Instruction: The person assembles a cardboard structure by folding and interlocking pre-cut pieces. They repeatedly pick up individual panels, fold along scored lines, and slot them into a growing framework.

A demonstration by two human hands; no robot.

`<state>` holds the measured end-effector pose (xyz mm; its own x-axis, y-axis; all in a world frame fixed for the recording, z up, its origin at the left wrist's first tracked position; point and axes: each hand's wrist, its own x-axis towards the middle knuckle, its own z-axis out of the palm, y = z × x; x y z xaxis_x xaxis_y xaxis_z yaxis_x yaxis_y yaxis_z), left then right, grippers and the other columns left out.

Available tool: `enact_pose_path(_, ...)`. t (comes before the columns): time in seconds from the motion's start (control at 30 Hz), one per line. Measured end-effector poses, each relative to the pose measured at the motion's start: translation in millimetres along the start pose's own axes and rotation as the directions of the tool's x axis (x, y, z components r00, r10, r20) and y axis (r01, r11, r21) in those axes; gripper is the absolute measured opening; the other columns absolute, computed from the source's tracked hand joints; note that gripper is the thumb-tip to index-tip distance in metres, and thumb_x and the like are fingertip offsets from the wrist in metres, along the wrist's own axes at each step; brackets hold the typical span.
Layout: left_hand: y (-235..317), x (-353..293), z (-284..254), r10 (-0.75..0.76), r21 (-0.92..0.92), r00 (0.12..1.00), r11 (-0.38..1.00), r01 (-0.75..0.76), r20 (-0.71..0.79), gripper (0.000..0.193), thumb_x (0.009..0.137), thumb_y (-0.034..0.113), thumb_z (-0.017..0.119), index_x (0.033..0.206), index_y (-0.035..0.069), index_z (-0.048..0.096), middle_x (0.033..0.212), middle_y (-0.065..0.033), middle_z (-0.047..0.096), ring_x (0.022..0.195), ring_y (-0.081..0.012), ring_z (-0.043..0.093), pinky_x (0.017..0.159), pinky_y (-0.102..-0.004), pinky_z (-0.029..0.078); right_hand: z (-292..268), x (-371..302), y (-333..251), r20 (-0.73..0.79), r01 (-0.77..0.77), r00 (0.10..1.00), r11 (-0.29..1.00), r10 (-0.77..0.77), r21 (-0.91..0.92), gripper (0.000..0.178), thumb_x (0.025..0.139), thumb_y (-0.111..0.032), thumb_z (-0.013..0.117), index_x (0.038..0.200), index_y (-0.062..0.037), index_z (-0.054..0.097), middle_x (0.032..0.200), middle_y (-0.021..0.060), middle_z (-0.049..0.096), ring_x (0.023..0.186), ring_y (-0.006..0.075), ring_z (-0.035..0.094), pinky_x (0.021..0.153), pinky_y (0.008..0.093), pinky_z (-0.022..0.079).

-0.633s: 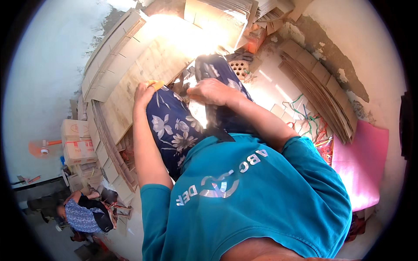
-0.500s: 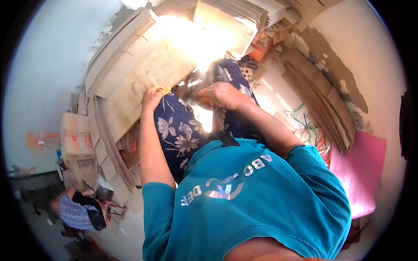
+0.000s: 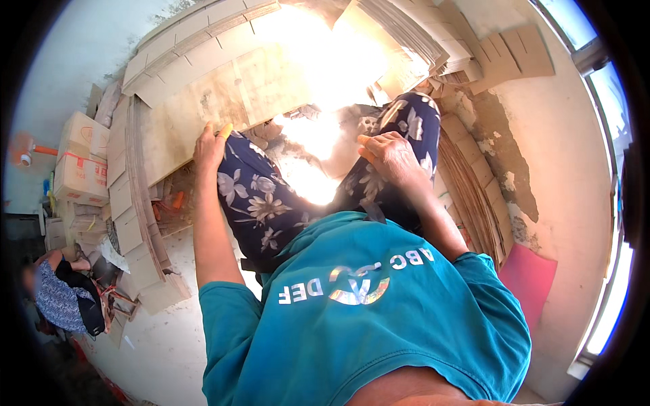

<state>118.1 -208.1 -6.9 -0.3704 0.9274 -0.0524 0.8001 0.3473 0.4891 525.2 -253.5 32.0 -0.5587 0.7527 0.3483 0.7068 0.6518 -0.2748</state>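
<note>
My left hand rests by my left knee, at the near edge of a wooden board table. Its fingers are apart, one wearing a yellow finger cover, and nothing shows in it. Over my right thigh lies my right hand, palm down, fingers loosely bent toward the gap between my legs. A yellow-orange cover sits on one of its fingertips; the palm side is hidden. Both hands touch or hover just over my dark blue flowered trousers. Strong sunlight washes out the area between and beyond my knees.
Flat slotted cardboard pieces lie on the table's far side, on its left and at top right. More cardboard leans along the right wall. A carton stands left. Another person sits at lower left.
My right hand has moved right, from between my legs onto my right thigh. My knees have spread wider, my left hand stays by the left knee, and the view has shifted.
</note>
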Motion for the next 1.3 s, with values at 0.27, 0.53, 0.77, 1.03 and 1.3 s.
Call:
enact_pose_path(0.27,-22.8,12.3,9.6,0.042,-0.127,0.997,0.991,-0.049,-0.060,0.065,0.084,0.052,0.056,0.125,0.001,0.056,0.120,-0.0237,0.060,0.114,-0.0365,0.055,0.096,-0.0413,0.042,-9.5,-16.1,-1.6,0.119,-0.083,0.988,0.992,0.094,-0.093,0.009,0.083,-0.014,0.059,0.083,-0.0061,0.055,0.076,0.0123,0.064,0.080,0.0282,0.065,0.075,0.0391,0.047)
enact_pose_path(0.53,-8.9,6.3,-0.8,0.013,-0.136,0.999,0.990,-0.018,-0.037,0.062,0.085,0.049,0.056,0.125,0.001,0.056,0.120,-0.0232,0.060,0.114,-0.0348,0.056,0.096,-0.0395,0.042,5.2,-8.6,3.0,-0.029,0.010,1.000,0.998,-0.009,0.056,0.015,0.079,-0.014,0.061,0.091,-0.0055,0.064,0.080,0.0100,0.067,0.081,0.0267,0.066,0.076,0.0366,0.048)
enact_pose_path(0.77,-28.2,3.9,7.9,0.016,-0.178,0.997,0.984,-0.030,-0.076,0.064,0.086,0.049,0.056,0.126,-0.001,0.055,0.119,-0.0232,0.060,0.114,-0.0347,0.056,0.097,-0.0384,0.041,-12.9,-6.4,-10.9,-0.005,-0.002,1.000,0.959,0.003,0.283,0.017,0.081,-0.012,0.063,0.096,-0.0044,0.065,0.078,0.0091,0.064,0.076,0.0275,0.064,0.074,0.0368,0.048)
enact_pose_path(1.03,-23.4,3.4,6.0,0.037,-0.199,0.998,0.979,-0.048,-0.059,0.064,0.086,0.049,0.055,0.125,-0.002,0.055,0.118,-0.0241,0.061,0.113,-0.0355,0.056,0.095,-0.0391,0.042,-26.5,-0.2,-22.4,-0.139,0.002,0.989,0.926,0.055,0.379,0.024,0.079,-0.004,0.068,0.103,-0.0023,0.064,0.073,0.0118,0.059,0.069,0.0299,0.060,0.065,0.0372,0.048)
enact_pose_path(1.3,6.2,1.3,1.3,0.003,-0.054,1.000,0.999,-0.002,0.021,0.065,0.086,0.052,0.055,0.127,0.002,0.054,0.121,-0.0235,0.059,0.115,-0.0373,0.054,0.095,-0.0419,0.042,-21.1,27.9,-26.0,-0.238,0.159,0.965,0.968,-0.111,0.195,0.027,0.079,-0.009,0.069,0.105,-0.0032,0.063,0.088,0.0119,0.064,0.085,0.0304,0.062,0.078,0.0393,0.050)
